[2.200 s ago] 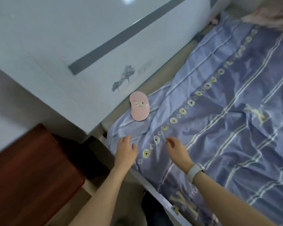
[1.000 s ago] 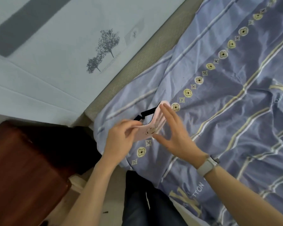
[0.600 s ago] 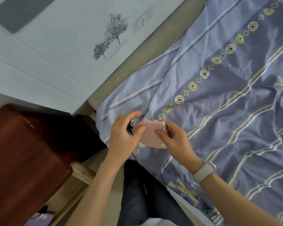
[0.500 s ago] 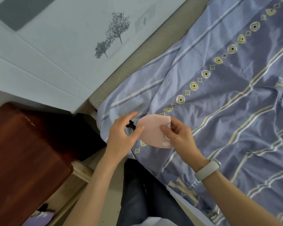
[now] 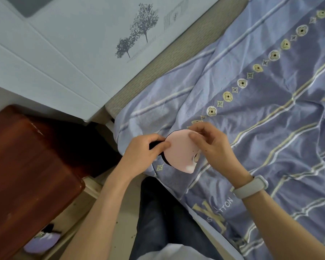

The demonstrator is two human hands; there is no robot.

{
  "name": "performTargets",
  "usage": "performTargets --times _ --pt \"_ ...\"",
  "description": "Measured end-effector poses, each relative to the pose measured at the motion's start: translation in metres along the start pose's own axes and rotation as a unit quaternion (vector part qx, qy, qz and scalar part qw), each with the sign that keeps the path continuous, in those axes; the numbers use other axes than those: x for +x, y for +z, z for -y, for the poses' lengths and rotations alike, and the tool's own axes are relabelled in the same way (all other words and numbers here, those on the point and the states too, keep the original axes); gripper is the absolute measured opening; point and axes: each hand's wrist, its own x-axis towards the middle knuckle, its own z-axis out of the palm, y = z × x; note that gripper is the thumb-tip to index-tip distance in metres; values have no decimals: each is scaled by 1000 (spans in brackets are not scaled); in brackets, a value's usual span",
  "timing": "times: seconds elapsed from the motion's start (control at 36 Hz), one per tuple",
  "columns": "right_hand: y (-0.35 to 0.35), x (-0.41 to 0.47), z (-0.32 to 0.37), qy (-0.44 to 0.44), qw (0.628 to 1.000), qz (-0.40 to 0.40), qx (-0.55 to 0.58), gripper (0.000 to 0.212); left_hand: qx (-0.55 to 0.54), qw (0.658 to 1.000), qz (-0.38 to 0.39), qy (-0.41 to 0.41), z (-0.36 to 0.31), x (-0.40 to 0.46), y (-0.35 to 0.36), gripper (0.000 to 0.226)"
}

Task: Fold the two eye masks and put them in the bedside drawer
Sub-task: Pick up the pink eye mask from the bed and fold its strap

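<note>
Pink eye mask (image 5: 178, 152) folded | left hand (image 5: 143, 152) pinches edge | right hand (image 5: 212, 145) fingers (image 5: 194, 136) grip opposite edge

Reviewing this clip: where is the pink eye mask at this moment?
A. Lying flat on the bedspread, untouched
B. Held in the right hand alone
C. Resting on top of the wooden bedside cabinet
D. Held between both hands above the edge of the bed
D: the pink eye mask is pinched by the left hand at one edge and the right hand at the other, over the bedspread.
</note>
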Motion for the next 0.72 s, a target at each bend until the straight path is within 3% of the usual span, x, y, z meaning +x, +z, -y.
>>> performTargets --times 0.06,0.14,0.19,0.28,0.33,0.42,0.53,0.58,0.72 --pt "-1 4 1 15 1000 2 -7 25 -16 1000 8 7 -1 -2 -3 8" --pt "0 7 1 37 999 -26 11 25 -31 999 6 27 -1 -5 -7 29" --pt "0 8 0 65 994 -73 56 22 16 995 -78 55 0 -4 -7 45" --pt "1 6 -2 126 975 -124 138 17 -25 976 -216 -6 4 -5 -4 35" --pt "4 4 -4 155 967 -120 163 14 -90 974 -197 -64 8 -6 -1 16" --pt "13 -2 -7 174 965 -104 164 15 -146 975 -126 -110 11 -8 10 25" --pt "17 -8 -11 157 974 -104 122 18 -198 953 -165 -160 18 -3 22 16" --pt "16 -10 -13 156 975 -99 120 16 -227 944 -142 -195 19 -3 22 18" --pt "15 -12 -16 165 976 -95 104 13 -248 945 -128 -173 16 -6 24 20"
